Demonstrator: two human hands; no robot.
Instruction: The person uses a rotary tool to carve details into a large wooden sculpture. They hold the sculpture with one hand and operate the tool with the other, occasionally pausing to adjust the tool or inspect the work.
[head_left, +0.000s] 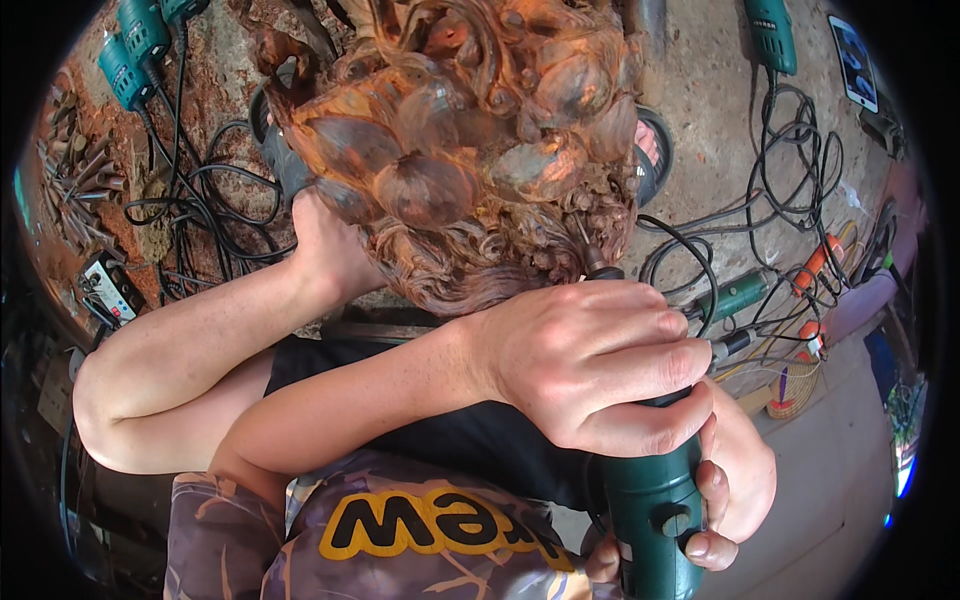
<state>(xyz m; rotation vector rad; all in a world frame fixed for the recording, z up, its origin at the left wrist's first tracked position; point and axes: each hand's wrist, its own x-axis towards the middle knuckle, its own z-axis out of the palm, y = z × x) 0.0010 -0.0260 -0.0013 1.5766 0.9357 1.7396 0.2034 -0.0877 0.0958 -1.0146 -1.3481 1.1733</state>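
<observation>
A large reddish-brown wood carving (430, 190), cut into rounded pods and curling folds, stands in front of me between my feet. My left hand (600, 365) is closed around the front of a green die grinder (650, 510), its fingers wrapped over the neck. Lower down, my right hand (712, 520) grips the grinder's rear body, with fingertips showing on both sides and the palm hidden. From the chuck a thin bit (583, 232) points up at the carving's lower right part, among fine curls. Whether the tip touches the wood I cannot tell.
More green power tools (125, 70) lie at the far left, with tangled black cords (205, 190). Wood pieces (90, 165) and a power strip (108, 290) are on the left. Right: another green tool (770, 35), a phone (852, 62), looped cords, orange-and-white connectors (820, 265).
</observation>
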